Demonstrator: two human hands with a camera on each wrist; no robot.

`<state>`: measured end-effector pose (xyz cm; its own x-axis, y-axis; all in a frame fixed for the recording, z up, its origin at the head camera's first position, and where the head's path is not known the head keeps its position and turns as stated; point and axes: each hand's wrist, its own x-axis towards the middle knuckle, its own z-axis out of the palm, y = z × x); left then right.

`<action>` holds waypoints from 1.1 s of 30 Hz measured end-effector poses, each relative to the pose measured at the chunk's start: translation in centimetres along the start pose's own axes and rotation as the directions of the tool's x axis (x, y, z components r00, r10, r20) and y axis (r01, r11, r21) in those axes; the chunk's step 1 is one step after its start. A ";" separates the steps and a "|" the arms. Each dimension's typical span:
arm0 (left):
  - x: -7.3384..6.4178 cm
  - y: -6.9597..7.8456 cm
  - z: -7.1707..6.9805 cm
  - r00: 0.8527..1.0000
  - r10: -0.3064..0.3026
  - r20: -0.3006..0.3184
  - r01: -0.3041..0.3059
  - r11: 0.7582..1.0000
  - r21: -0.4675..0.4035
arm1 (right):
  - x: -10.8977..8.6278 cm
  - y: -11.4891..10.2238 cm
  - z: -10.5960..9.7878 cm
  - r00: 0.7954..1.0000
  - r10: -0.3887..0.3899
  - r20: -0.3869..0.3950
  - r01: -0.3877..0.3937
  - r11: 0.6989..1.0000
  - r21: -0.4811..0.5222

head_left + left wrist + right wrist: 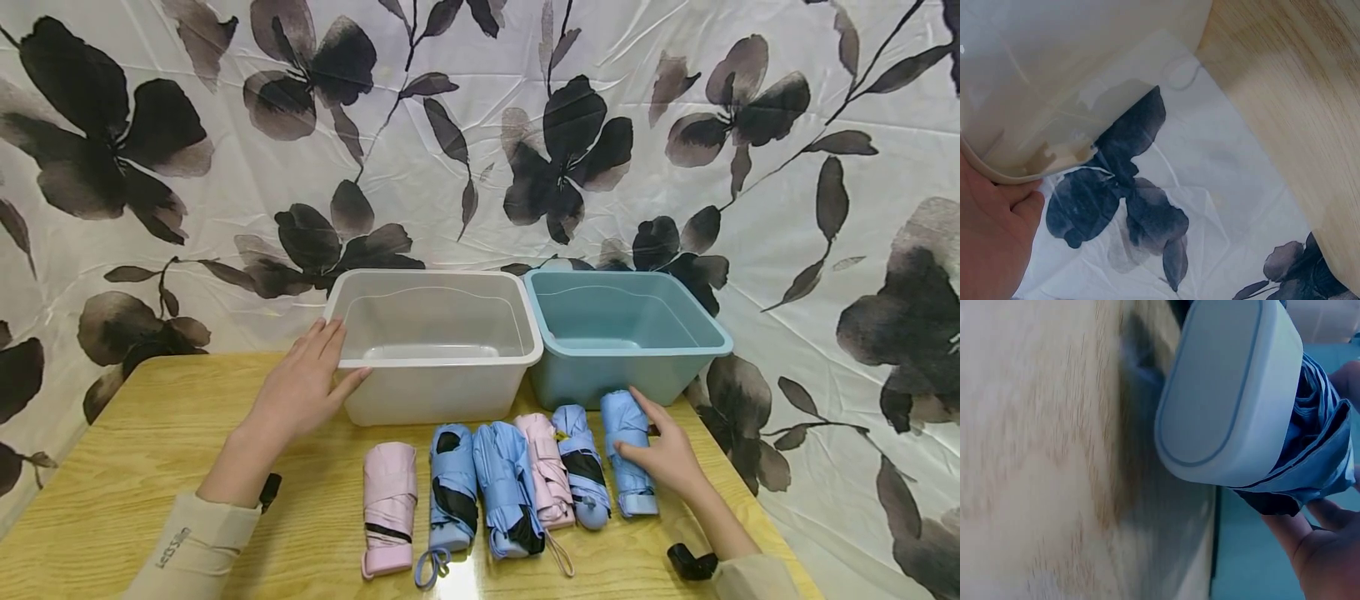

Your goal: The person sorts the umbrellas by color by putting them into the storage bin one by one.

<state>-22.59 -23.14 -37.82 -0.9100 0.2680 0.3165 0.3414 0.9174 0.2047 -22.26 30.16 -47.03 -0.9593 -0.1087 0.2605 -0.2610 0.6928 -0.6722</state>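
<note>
My right hand (667, 450) holds the rightmost blue folded umbrella (628, 454), thumb on its left side and fingers along its right. In the right wrist view, the flat pale end of this umbrella (1216, 381) faces the camera, with fingers (1329, 550) against the wrapped fabric. My left hand (303, 383) rests at the left front corner of a whitish plastic bin (431, 387), its fingers fairly straight along the rim. The left wrist view shows that hand (994, 231) touching the bin's rim (1035, 178).
A teal bin (630, 367) stands right of the whitish one. In front lie a pink folded umbrella (390, 500), several blue ones, including a middle one (506, 483), and another pink one (546, 467). The wooden table (112, 500) meets a floral cloth (465, 167) behind.
</note>
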 end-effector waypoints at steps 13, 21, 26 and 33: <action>0.1 -0.1 0.1 1.000 -0.003 0.005 0.003 1.000 -0.001 | -0.7 -2.9 -1.0 0.981 -0.114 -0.156 0.137 0.980 0.144; 0.0 -0.2 0.2 1.000 0.002 -0.005 -0.002 1.000 -0.001 | 0.7 -6.4 -1.9 0.967 -0.151 -0.204 0.192 0.961 0.198; -0.1 -0.2 0.1 1.000 -0.007 0.006 0.007 1.000 -0.002 | 2.0 -8.5 -2.0 0.969 -0.163 -0.185 0.206 0.949 0.241; 0.0 -0.5 0.4 1.000 -0.004 -0.005 0.004 1.000 0.006 | 4.2 -10.9 -1.6 0.959 -0.219 -0.182 0.267 0.914 0.307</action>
<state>-22.85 -23.44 -38.27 -0.9103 0.2629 0.3198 0.3361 0.9203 0.2001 -23.25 23.31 -37.48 -0.8430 -0.1259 0.5229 -0.5273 0.3854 -0.7572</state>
